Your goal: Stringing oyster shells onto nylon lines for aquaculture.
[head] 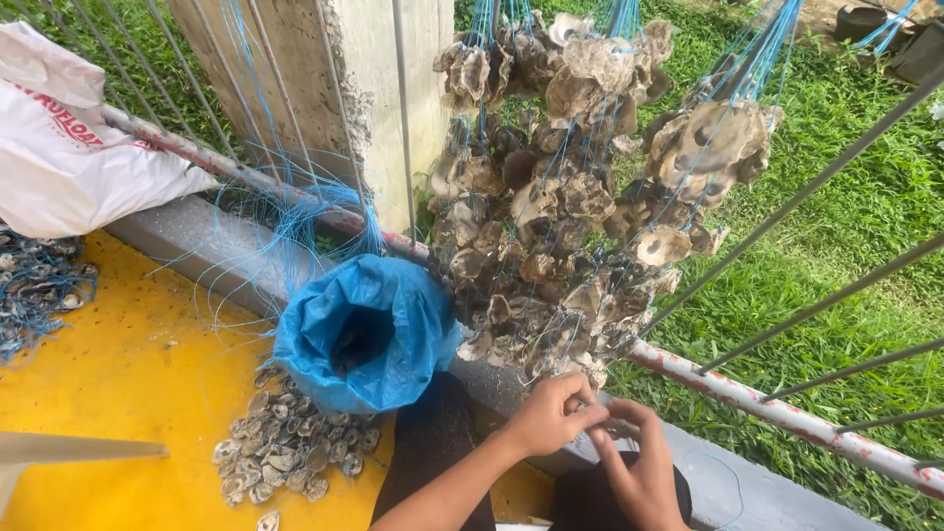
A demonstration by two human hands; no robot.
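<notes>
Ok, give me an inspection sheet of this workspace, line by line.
Surface: yellow floor with a grey concrete kerb.
Job's things: hanging bunch of oyster shells on blue strings.
Clutter: loose shell pile, blue bag standing open, white sack, more strung shells at left.
Grippers: left hand and right hand meet at the bunch's lowest shells, fingers pinched on something small, unclear what.
Cables: loose blue line tangled on the railing.
Surroundings: grass, concrete post.
</notes>
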